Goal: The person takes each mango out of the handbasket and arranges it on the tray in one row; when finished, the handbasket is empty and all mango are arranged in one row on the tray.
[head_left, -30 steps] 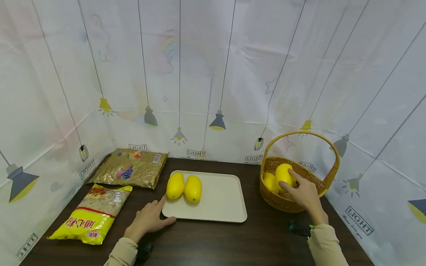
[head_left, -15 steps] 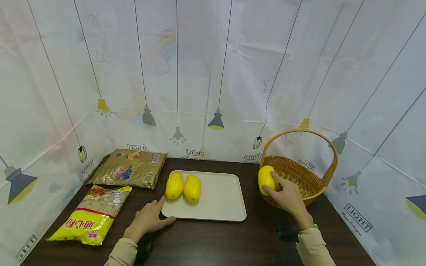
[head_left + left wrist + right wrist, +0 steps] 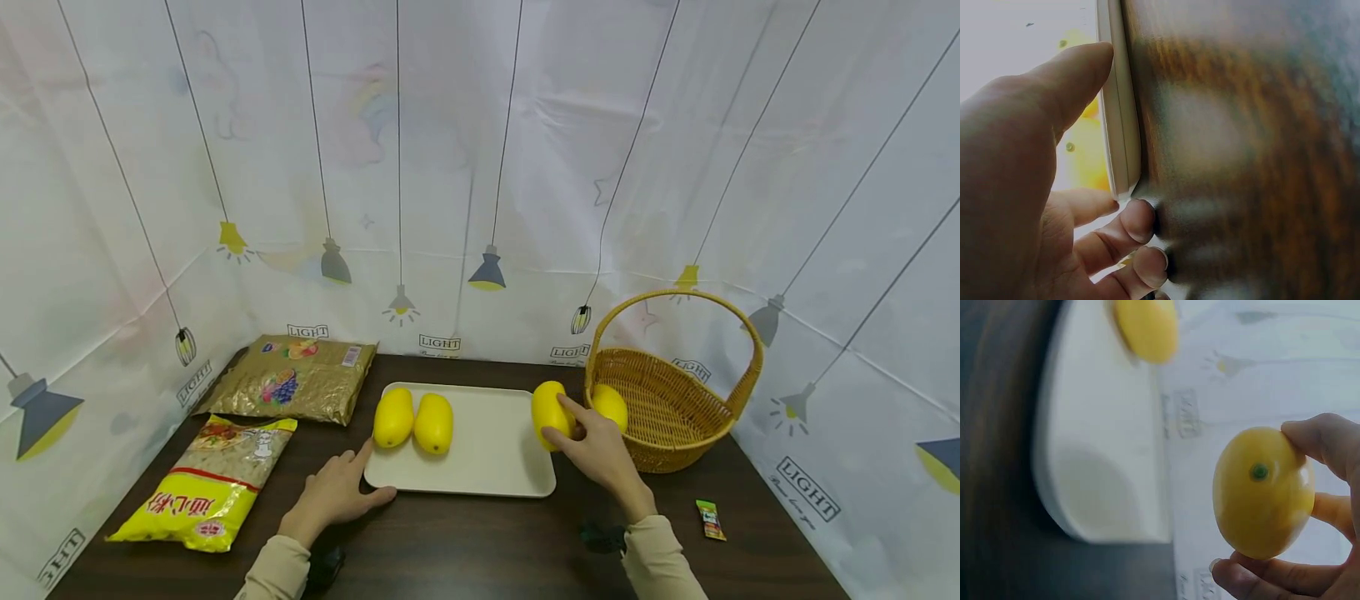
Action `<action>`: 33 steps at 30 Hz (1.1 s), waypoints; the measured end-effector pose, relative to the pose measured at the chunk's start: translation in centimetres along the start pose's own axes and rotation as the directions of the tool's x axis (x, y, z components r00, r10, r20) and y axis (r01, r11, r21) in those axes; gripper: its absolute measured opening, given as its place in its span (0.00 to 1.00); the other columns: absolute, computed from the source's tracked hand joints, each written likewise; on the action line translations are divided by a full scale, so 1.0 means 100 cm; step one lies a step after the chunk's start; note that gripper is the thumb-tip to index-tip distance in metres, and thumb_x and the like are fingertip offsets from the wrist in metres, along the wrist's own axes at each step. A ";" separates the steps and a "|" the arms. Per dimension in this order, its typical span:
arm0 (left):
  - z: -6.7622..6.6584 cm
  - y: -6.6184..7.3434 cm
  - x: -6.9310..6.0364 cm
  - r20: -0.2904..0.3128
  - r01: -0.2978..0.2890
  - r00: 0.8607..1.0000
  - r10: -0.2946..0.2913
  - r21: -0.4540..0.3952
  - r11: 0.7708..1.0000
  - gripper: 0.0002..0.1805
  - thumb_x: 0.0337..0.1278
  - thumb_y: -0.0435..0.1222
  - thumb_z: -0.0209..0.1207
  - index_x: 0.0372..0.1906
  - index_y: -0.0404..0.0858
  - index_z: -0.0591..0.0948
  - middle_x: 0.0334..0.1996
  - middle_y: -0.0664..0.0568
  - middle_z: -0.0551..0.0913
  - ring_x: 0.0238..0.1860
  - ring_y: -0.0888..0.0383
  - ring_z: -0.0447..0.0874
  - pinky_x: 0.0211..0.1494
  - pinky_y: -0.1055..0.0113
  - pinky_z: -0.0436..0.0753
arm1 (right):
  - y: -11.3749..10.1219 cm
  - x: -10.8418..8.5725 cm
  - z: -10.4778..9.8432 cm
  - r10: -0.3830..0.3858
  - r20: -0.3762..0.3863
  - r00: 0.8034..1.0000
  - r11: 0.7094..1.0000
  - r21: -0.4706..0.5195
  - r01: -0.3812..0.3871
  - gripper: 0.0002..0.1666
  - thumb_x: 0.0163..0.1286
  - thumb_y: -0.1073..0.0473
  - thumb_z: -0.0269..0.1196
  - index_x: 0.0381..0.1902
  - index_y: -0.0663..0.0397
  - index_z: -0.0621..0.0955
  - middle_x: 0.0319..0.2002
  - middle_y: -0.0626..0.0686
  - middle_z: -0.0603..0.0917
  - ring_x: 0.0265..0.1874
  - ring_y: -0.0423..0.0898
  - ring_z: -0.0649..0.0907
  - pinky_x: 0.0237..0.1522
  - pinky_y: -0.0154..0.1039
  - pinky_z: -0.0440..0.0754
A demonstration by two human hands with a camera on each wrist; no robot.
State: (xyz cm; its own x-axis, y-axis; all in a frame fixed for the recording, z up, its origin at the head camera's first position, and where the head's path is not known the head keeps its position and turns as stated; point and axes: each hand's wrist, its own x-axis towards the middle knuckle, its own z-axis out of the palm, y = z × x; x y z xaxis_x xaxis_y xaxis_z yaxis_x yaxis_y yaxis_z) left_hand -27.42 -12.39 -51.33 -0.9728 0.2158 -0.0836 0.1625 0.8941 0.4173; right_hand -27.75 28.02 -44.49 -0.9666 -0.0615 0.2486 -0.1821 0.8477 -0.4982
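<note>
Carried a yellow fruit (image 3: 551, 415) leftward from the basket (image 3: 667, 454), where half a second earlier was at its left rim, to the right edge of the tray (image 3: 495, 446); pinched it off the table (image 3: 480, 542) in the right hand (image 3: 596, 446). Kept the left hand (image 3: 337, 492) loosely spread, gripping nothing, against the tray's near left corner. Left two more fruits (image 3: 393, 418) lying on the tray; revealed another in the basket and a small packet (image 3: 710, 520)

Wall sheet (image 3: 442, 183): boxed "LIGHT", repeated — beyond left hand (image 3: 333, 492) and right hand (image 3: 597, 446)
Yellow bag (image 3: 206, 483): red "通心粉" — left of left hand
Green packet (image 3: 710, 520): lettering too small, right of right hand
</note>
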 end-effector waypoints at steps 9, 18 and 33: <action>0.001 -0.001 0.002 -0.004 0.004 1.000 -0.004 0.007 1.000 0.57 0.51 0.70 0.61 0.80 0.46 0.56 0.63 0.36 0.77 0.62 0.36 0.76 0.50 0.27 0.73 | -0.016 0.010 0.051 0.008 0.086 0.996 1.000 -0.003 -0.007 0.39 0.63 0.38 0.68 0.70 0.43 0.76 0.45 0.55 0.85 0.36 0.45 0.76 0.37 0.39 0.72; 0.001 -0.002 0.001 0.003 -0.002 1.000 0.002 0.006 1.000 0.57 0.52 0.70 0.60 0.80 0.44 0.57 0.63 0.36 0.77 0.61 0.36 0.77 0.50 0.26 0.73 | -0.032 0.019 0.074 -0.019 0.107 0.994 1.000 -0.002 0.019 0.38 0.64 0.39 0.67 0.69 0.45 0.77 0.52 0.58 0.86 0.47 0.52 0.81 0.47 0.48 0.76; 0.002 -0.002 0.000 0.003 -0.001 1.000 0.001 0.017 1.000 0.57 0.51 0.71 0.61 0.81 0.46 0.56 0.63 0.37 0.77 0.61 0.36 0.77 0.49 0.28 0.74 | -0.056 0.029 0.098 -0.069 0.139 0.988 0.997 -0.021 0.072 0.40 0.68 0.37 0.63 0.71 0.51 0.74 0.57 0.61 0.85 0.53 0.60 0.82 0.54 0.54 0.79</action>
State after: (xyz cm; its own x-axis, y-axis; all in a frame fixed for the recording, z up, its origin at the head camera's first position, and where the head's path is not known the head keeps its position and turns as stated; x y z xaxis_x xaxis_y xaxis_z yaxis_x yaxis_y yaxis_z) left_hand -27.45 -12.51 -51.59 -0.9723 0.2175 -0.0858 0.1659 0.9005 0.4020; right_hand -31.32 17.90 -49.12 -0.9675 -0.1921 0.1645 -0.2476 0.8521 -0.4610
